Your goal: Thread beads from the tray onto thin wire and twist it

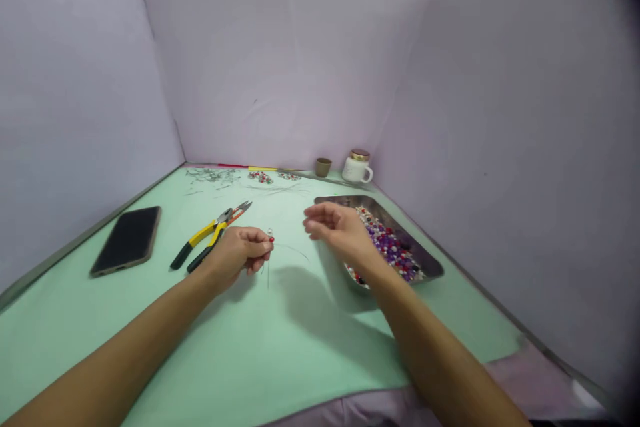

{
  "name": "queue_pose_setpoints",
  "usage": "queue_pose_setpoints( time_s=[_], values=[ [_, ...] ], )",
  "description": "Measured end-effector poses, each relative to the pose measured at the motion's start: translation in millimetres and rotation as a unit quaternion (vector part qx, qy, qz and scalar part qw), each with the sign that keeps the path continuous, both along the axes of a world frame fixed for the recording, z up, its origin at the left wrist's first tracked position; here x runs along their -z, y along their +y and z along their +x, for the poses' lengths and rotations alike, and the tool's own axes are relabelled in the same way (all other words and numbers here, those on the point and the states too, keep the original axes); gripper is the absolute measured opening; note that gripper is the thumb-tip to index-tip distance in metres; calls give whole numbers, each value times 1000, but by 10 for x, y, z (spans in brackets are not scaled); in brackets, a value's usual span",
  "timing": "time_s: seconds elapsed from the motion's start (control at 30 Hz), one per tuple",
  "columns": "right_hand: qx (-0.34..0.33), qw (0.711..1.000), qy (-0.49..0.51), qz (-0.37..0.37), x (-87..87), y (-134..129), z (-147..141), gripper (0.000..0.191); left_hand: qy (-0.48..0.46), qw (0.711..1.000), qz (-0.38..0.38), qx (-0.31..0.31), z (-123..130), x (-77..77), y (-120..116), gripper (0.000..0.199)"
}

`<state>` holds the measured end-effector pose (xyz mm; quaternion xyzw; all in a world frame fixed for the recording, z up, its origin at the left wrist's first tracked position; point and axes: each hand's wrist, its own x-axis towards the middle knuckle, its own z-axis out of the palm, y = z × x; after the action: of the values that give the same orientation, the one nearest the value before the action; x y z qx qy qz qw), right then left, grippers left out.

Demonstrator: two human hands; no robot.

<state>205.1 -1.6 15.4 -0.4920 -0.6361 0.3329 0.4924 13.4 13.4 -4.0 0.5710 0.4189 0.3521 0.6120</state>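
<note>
Between thumb and forefinger, my left hand (243, 249) pinches a thin wire (293, 249) strung with a red bead (271, 239) and clear or whitish beads (270, 231). One loose end of the wire curves off to the right, and others hang down below the fingers. My right hand (337, 227) is raised over the left edge of the metal tray (425, 255), its fingers stretched out and the thumb apart below them. Nothing shows in it. Many loose purple, red, white and dark beads (393, 247) lie in the tray, partly hidden by the right hand and forearm.
Yellow-and-black pliers (200, 237) and an orange-handled cutter lie beyond my left hand. A phone (127, 240) rests at left. Wire pieces (213, 177) and beaded pieces (260, 177) lie at the back, near a small brown cup (323, 167) and a lidded white mug (356, 168). Pale walls enclose the table.
</note>
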Motion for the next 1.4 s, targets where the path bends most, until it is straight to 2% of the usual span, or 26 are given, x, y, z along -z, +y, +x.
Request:
queue_pose_setpoints(
  time_s=[0.1,0.17,0.23,0.37,0.5,0.57,0.67,0.83,1.13,1.4],
  values=[
    [58,986,-156,-15,-225,153,515,17,-15,1000,-9,-15,-7,-1,15,16],
    [74,953,-289,-44,-274,326,855,18,-6,1000,-14,-14,-2,1,21,18],
    [79,898,-417,-118,-226,516,1123,21,3,1000,-17,-14,5,0,23,19],
    [77,866,-465,-165,21,756,1374,24,4,999,-19,-28,1,3,34,20],
    [80,860,-480,-157,168,742,1379,26,14,999,-34,-39,-9,28,46,19],
    [74,860,-485,-139,161,694,1337,24,23,998,-37,-38,-3,32,41,20],
    [26,859,-493,-134,111,624,1261,19,31,998,-30,-41,10,13,25,22],
    [-17,836,-523,-164,84,540,1218,12,31,998,-30,-42,17,-27,5,21],
    [-5,811,-565,-151,89,481,1192,24,45,998,-31,-38,22,-23,-9,22],
    [31,785,-602,-144,59,411,1063,19,50,998,-28,-34,17,-25,2,23]
  ],
)
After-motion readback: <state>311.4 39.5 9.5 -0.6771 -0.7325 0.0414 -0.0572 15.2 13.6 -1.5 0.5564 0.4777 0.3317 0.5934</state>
